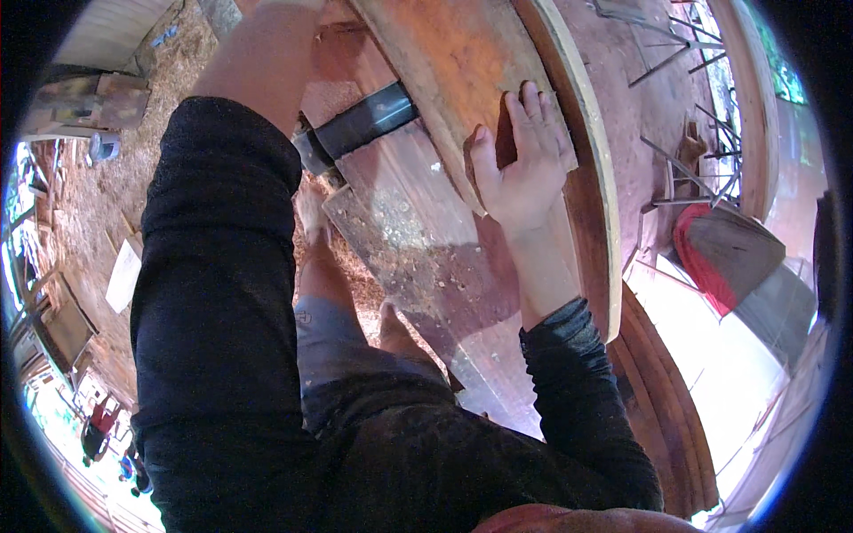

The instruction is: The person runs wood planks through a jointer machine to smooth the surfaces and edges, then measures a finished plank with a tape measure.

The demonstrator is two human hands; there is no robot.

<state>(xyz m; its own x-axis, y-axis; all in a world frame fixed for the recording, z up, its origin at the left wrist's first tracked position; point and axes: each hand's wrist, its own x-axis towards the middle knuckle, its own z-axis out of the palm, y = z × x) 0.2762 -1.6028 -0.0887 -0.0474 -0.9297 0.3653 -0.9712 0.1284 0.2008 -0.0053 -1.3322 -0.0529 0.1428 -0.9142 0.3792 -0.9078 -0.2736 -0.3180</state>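
My right hand (526, 169) lies flat on a wide wooden board (458, 44), with its thumb out to the side and its fingers extended toward the far end. Along the board's right side runs a long curved wooden edge (597, 178). My left forearm (258, 62) reaches up past the top of the picture, so the left hand and anything it touches are out of sight. Between that forearm and the board, a dark, smooth bar (369, 120) sticks out. Below it is a worn wooden work surface (400, 222) sprinkled with wood chips.
Several curved wooden pieces (662, 400) lie at the lower right. Farther right are thin-legged metal stands (684, 49) and a red and grey object (724, 258). Wood shavings (191, 98) cover the ground at left, near a white sheet (124, 275). People (99, 431) are at the far lower left.
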